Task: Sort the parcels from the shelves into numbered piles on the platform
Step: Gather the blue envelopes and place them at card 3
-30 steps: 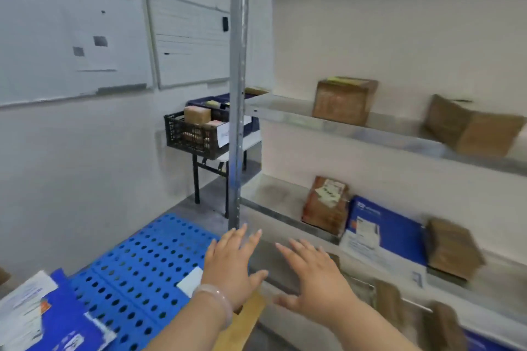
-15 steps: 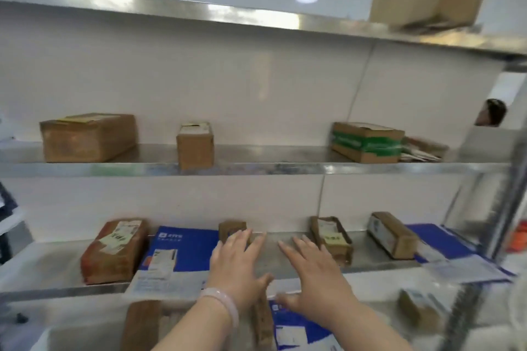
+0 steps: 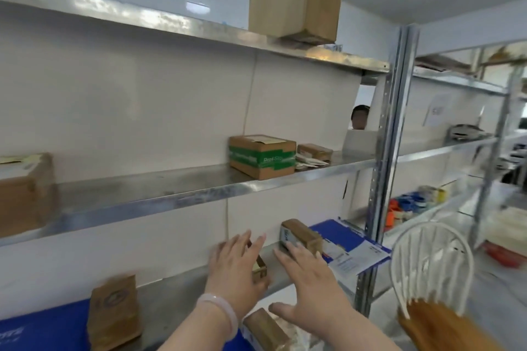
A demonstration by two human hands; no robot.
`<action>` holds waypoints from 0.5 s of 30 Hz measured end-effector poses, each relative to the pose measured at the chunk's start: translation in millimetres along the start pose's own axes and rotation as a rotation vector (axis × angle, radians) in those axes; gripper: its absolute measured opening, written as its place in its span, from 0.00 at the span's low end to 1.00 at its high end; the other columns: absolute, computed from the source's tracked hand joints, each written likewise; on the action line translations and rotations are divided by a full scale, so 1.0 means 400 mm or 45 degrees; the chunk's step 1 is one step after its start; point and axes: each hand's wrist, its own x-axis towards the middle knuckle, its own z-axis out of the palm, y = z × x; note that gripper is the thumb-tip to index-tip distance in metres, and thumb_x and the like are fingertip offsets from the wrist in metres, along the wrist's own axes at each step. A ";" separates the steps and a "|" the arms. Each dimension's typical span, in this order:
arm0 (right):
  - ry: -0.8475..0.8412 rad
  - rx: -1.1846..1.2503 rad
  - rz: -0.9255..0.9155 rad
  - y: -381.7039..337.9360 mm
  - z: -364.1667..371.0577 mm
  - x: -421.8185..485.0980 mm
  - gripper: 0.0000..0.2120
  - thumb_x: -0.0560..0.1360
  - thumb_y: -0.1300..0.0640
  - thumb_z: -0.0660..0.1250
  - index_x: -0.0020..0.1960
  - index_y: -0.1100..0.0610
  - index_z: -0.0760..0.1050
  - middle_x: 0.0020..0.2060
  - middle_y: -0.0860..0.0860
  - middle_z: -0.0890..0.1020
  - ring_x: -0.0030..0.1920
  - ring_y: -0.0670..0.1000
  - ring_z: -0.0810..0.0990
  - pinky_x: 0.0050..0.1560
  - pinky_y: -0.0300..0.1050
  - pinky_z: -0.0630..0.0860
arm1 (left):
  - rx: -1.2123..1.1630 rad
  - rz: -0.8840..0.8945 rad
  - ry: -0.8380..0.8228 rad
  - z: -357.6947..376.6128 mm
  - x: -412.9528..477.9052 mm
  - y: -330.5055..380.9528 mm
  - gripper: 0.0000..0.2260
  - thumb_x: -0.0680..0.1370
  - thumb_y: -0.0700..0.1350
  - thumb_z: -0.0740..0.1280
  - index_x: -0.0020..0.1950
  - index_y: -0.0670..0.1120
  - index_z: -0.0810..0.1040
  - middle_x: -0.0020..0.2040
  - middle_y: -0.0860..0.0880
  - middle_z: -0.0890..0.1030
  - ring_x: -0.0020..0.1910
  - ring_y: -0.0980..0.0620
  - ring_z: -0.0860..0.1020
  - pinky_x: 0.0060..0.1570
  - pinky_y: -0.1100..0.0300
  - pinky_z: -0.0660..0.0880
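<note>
parcels on a steel rack, none in hand; the sorting platform is out of view. left hand (image 3: pixel 236 273): fingers straight and spread, raised before a small box (image 3: pixel 260 269) on the lower shelf (image 3: pixel 176 293); contact cannot be told. right hand (image 3: pixel 310 291): fingers straight and apart, holding nothing, tips near a long box (image 3: pixel 299 235) just beside a blue mailer (image 3: pixel 353 248). risks, left to right: the tall pack (image 3: pixel 114 310) stands on end by the forearm and would likely topple if brushed; the small box sits close to the front lip, so a push rather than a grip could send it off; the long box could be shoved back against the wall panel; the mailer seems to hang a corner past the lip and may slide if the long box drags on it; labels are blurred here, so a misread number would mean a wrong pile. surface and room, left to right: middle shelf (image 3: pixel 142 202), bare scuffed metal, with a brown box (image 3: pixel 25 194) at its left end and a green-banded box (image 3: pixel 262 157) toward the right; top shelf (image 3: pixel 114 11) with one large box (image 3: pixel 296 0); a person (image 3: pixel 360 117) partly seen behind the rack; upright post (image 3: pixel 385 151); white chair back (image 3: pixel 430 265); a second rack (image 3: pixel 456 148) with mixed goods, too blurred to list.
</note>
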 end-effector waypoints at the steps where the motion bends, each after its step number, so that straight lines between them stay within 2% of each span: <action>1: -0.006 0.005 0.012 0.002 0.010 0.016 0.44 0.69 0.31 0.61 0.77 0.40 0.42 0.78 0.44 0.43 0.77 0.46 0.41 0.75 0.49 0.37 | -0.013 0.002 -0.009 0.015 0.013 -0.014 0.33 0.76 0.63 0.59 0.77 0.61 0.46 0.79 0.55 0.49 0.77 0.51 0.50 0.74 0.50 0.45; 8: -0.014 0.083 -0.053 -0.071 0.118 0.175 0.44 0.69 0.31 0.61 0.77 0.40 0.43 0.78 0.45 0.47 0.78 0.48 0.44 0.77 0.51 0.42 | -0.019 -0.085 -0.054 0.067 0.052 -0.190 0.33 0.75 0.63 0.61 0.76 0.62 0.49 0.78 0.56 0.52 0.76 0.52 0.52 0.74 0.49 0.49; 15: -0.175 0.197 -0.277 -0.199 0.257 0.280 0.44 0.70 0.32 0.63 0.76 0.38 0.41 0.78 0.43 0.45 0.77 0.47 0.43 0.76 0.49 0.42 | 0.118 -0.384 -0.166 0.092 -0.037 -0.379 0.34 0.77 0.63 0.59 0.77 0.60 0.46 0.79 0.55 0.48 0.77 0.51 0.49 0.75 0.49 0.49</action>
